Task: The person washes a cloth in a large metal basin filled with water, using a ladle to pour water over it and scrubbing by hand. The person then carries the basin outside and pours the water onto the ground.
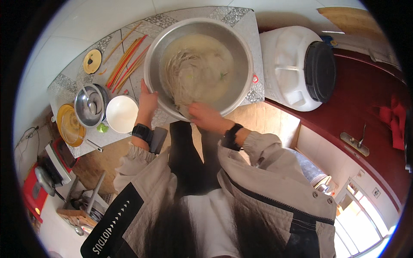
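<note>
A large stainless steel basin [242,48] stands on the tiled counter, holding cloudy pale liquid. Thin greyish strands that look like noodles [180,72] lie in it, bunched towards the left and trailing to the near rim. A green sprig [223,75] floats at the right. My left hand [147,103] grips the basin's left rim from outside. At the near rim, my right hand [206,116] has its curled fingers on the end of the strands; its fingertips are partly hidden.
Several chopsticks [125,64] and a small yellow dish [92,61] lie left of the basin. Nearer are a white bowl [122,114], steel bowls with a ladle [92,106], and a wire strainer [71,129] over a yellow basin. A white plastic drum [287,69] stands right.
</note>
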`<state>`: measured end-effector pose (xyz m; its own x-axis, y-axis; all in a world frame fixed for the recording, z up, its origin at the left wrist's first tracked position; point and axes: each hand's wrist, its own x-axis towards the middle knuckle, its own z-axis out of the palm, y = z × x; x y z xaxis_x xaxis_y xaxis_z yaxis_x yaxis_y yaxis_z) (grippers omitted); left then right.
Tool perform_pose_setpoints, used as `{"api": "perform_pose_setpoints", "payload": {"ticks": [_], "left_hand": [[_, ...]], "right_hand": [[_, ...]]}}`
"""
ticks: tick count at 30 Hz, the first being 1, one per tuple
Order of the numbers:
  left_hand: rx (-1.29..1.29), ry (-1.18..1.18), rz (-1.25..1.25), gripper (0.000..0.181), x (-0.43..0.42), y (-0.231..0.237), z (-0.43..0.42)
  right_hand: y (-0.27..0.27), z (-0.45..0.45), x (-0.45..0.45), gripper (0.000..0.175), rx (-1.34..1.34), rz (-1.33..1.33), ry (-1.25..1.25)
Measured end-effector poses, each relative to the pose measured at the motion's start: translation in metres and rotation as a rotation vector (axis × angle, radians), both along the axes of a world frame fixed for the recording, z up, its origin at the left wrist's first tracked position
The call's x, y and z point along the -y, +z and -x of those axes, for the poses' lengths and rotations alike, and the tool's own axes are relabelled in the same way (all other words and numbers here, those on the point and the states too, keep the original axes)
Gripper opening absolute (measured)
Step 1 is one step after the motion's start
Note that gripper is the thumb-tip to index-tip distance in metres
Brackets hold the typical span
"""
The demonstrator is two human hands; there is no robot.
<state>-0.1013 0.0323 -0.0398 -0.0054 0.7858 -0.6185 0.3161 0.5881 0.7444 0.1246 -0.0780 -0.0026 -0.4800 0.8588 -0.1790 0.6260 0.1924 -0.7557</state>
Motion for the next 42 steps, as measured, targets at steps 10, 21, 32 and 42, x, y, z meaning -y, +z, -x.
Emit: {"api": "perform_pose_setpoints", "payload": {"ticks": [10,21,32,42], "left_hand": [[-0.327,-0.094,-0.230,0.080,0.009,-0.015,-0.009],[-0.434,-0.129,-0.180,0.081,0.010,-0.004,-0.015],[-0.430,-0.105,-0.197,0.081,0.015,0.001,-0.019],[-0.402,0.074,-0.188,0.080,0.024,-0.001,-0.039]], "right_hand": [[-0.012,-0.097,-0.032,0.028,0.429,0.255,0.288],[-0.062,0.005,-0.068,0.018,0.449,-0.324,0.511],[-0.072,0.027,-0.177,0.015,0.655,-0.533,0.465],[-0.043,-0.080,-0.229,0.043,0.545,-0.103,0.024]]}}
